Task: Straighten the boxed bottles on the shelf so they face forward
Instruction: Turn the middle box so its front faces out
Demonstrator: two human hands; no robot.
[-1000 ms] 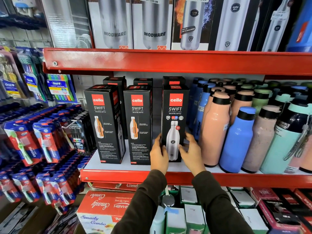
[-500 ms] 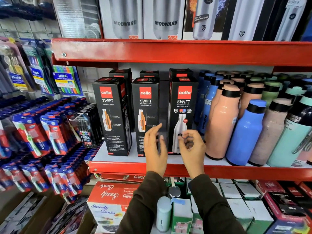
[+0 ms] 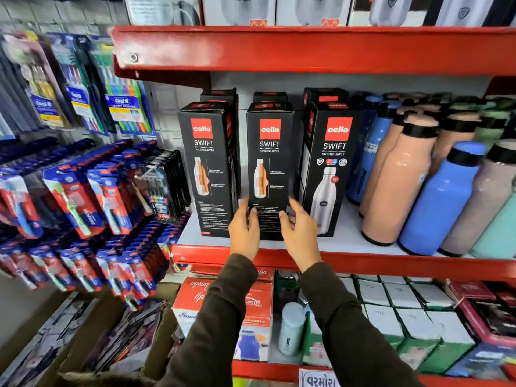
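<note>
Both hands at the middle box (image 3: 269, 169)

Left hand (image 3: 244, 230) and right hand (image 3: 300, 233) clasp its lower sides (fingers loosely curled) on the shelf (image 3: 349, 241).

three black boxes (image 3: 270, 163) up front just past the fingertips (image 3: 252, 212), three more behind, two hands (image 3: 244, 233)

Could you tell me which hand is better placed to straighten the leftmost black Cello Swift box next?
Left. The left hand sits at the middle black Cello Swift box, right beside the leftmost black Cello Swift box. The right hand would probably have to cross over the middle box.
</note>
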